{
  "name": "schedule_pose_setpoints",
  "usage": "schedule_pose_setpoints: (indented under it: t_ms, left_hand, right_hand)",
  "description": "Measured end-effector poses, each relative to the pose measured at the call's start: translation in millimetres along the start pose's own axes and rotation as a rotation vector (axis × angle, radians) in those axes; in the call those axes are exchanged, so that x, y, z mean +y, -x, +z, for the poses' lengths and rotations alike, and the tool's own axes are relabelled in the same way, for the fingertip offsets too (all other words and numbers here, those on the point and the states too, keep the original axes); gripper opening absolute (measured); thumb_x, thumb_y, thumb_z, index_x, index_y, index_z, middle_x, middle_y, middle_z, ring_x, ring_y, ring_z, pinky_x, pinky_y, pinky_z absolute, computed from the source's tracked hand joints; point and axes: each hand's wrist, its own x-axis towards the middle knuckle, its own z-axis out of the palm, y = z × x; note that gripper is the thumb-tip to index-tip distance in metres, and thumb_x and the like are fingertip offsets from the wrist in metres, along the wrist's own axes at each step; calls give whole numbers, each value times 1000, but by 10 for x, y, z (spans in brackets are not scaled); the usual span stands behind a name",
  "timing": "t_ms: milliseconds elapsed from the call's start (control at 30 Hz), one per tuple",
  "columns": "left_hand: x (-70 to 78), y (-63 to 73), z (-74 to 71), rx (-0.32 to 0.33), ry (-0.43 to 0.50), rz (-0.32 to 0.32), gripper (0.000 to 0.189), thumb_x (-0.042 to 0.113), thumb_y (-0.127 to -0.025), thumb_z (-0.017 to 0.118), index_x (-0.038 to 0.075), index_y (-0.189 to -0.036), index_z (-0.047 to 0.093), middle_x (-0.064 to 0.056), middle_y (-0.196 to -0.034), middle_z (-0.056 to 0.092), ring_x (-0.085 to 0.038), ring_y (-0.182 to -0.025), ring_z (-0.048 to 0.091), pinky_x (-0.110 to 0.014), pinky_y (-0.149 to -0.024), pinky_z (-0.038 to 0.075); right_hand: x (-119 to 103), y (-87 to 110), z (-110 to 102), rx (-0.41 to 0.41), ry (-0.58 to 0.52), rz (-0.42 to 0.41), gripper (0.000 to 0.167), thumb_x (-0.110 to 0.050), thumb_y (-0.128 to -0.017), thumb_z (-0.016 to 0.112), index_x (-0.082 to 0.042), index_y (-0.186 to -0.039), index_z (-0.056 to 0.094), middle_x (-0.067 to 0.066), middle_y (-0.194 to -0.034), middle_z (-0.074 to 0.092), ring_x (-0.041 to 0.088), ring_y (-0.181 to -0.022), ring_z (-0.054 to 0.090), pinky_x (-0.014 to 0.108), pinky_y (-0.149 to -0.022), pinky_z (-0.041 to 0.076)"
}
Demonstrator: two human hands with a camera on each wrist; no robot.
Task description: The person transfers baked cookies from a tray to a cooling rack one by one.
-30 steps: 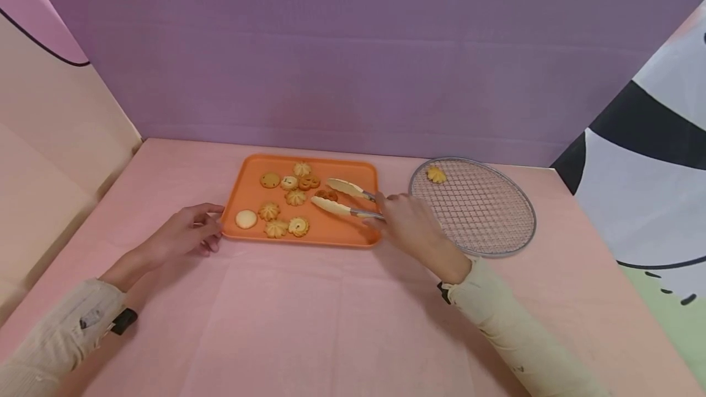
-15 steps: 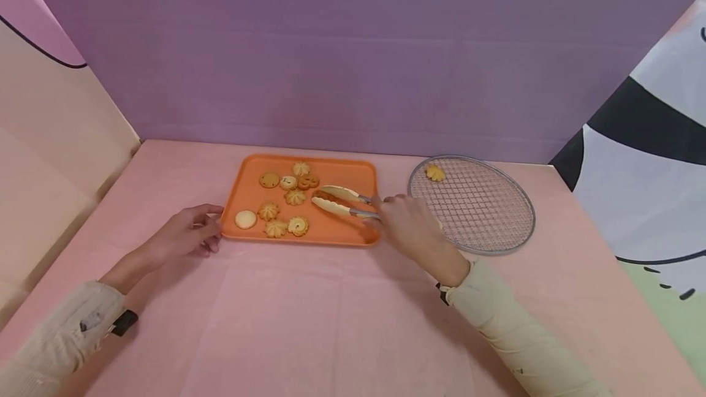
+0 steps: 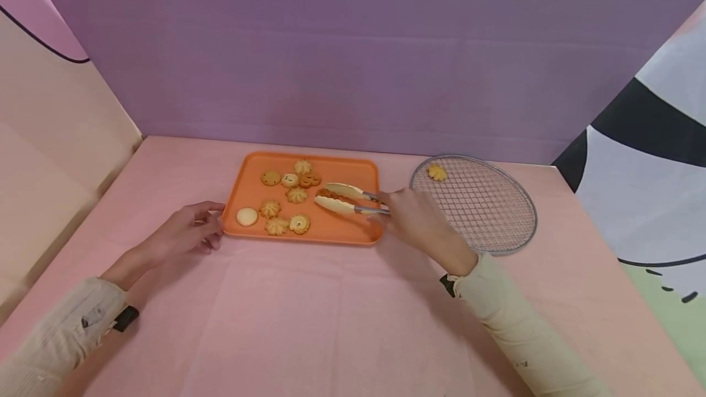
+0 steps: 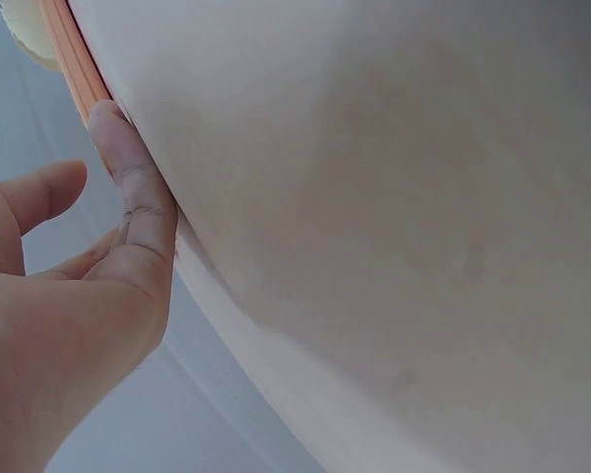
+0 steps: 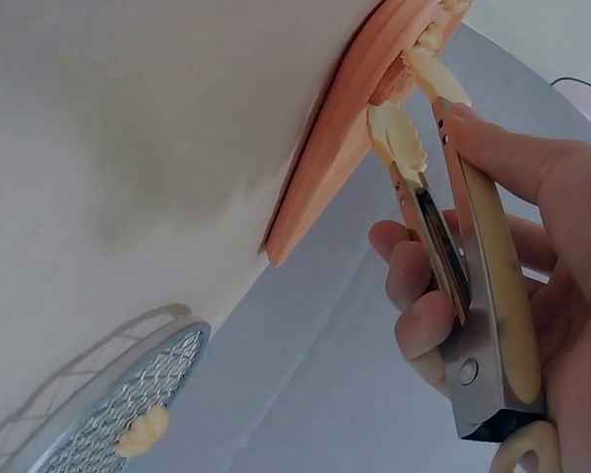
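My right hand holds cream-and-metal tongs over the right half of an orange tray. Between the tong tips lies a brown pretzel-shaped cookie, partly hidden by them. In the right wrist view, thumb and fingers press the two arms of the tongs from opposite sides. My left hand is at the tray's left edge; in the left wrist view its fingertips touch the tray's outer side, with the thumb apart. Several other cookies lie on the tray, including a pale round one and a flower-shaped one.
Right of the tray lies a round wire mesh rack with a grey rim. One yellow flower-shaped cookie sits near its far left rim. A pink cloth covers the table, and a purple backdrop stands behind.
The tong tips have drawn closer together about the brown pretzel-shaped cookie, the upper arm coming down towards it. My left hand stays at the tray edge.
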Motion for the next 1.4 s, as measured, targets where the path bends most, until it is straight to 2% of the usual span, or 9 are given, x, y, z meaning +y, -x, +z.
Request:
schedule_pose_setpoints:
  t_ms: [300, 600, 700, 933, 1133, 1400]
  left_hand:
    - [8, -6, 11, -1, -6, 11, 53, 6, -100, 53, -12, -146, 33, -17, -93, 64, -21, -77, 65, -30, -67, 59]
    - [9, -15, 30, -1, 0, 7, 56, 2, -99, 57, -12, -146, 32, -19, -100, 61, -20, -78, 64, -30, -66, 59]
    - [20, -15, 42, 3, -1, 8, 56, 2, -99, 57, -11, -147, 32, -19, -100, 60, -20, -78, 64, -30, -67, 59]
    - [22, 16, 40, 25, -16, 41, 62, 1, -98, 58, -1, -152, 28, -19, -96, 59, -22, -75, 64, -32, -66, 59]
    - [6, 11, 23, 24, -27, 43, 58, 2, -98, 57, -1, -150, 31, -18, -94, 60, -22, -74, 64, -31, -65, 59]
    - [-6, -20, 34, 38, -51, 34, 59, 2, -98, 57, -1, -151, 31, -18, -94, 61, -21, -73, 63, -31, -63, 59]
  right_hand:
    - [24, 62, -47, 25, 23, -20, 40, -39, -86, 78, -10, -113, 74, -4, -59, 52, 13, -49, 44, 26, -39, 32]
    - [84, 188, -109, 77, 38, -37, 37, -38, -84, 80, -8, -104, 73, 1, -67, 62, 16, -55, 54, 32, -44, 45]
    - [122, 251, -119, 92, 37, -38, 37, -38, -83, 81, -8, -102, 73, 1, -65, 61, 16, -54, 54, 31, -43, 44]
    - [234, 385, -107, 123, 42, -21, 36, -41, -82, 81, -9, -96, 73, 0, -62, 60, 16, -50, 53, 31, -40, 40]
    - [301, 496, -152, 134, 18, 9, 37, -40, -82, 82, -9, -100, 73, -1, -63, 60, 14, -48, 47, 32, -42, 40]
    - [348, 542, -216, 184, 44, -13, 40, -39, -80, 83, -9, -105, 75, 3, -65, 64, 14, -47, 46, 32, -40, 39]
